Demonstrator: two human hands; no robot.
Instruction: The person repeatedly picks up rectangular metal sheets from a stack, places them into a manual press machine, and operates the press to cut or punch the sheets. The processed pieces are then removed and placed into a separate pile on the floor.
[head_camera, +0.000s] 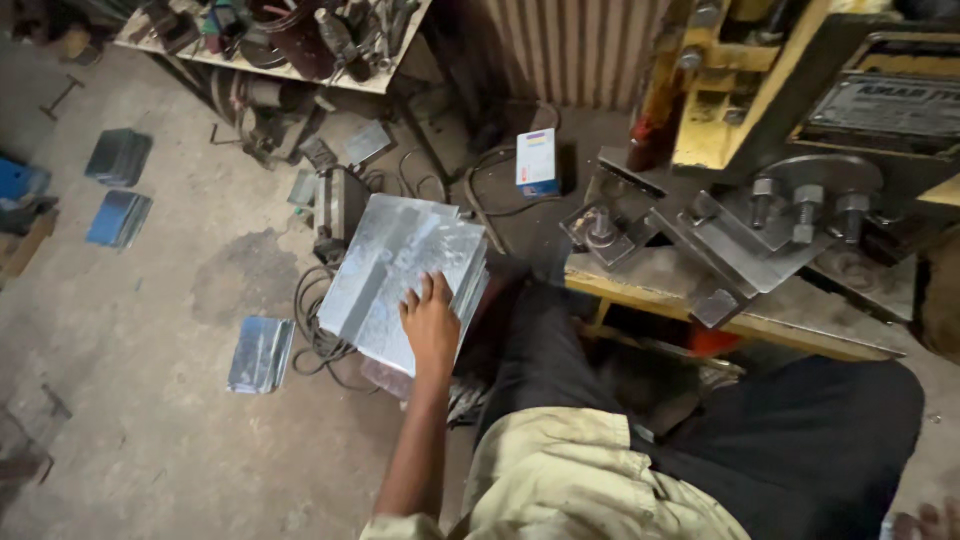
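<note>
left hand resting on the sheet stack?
Yes: the left hand lies flat, fingers spread, on the top of the stack of metal sheets beside the yellow press machine.

There is one view, from the person's head, facing steeply down. It sits close over the lap and the workshop floor (150, 420).

Person's body: bare left arm (415, 440), pale khaki short-sleeved shirt (570, 480), black trousers (800, 450); hands ungloved, no jewellery visible.

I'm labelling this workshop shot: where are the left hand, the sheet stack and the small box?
left hand (432, 322), head view, back of hand.
sheet stack (385, 265), head view, top sheet.
small box (537, 160), head view, front face.
</note>
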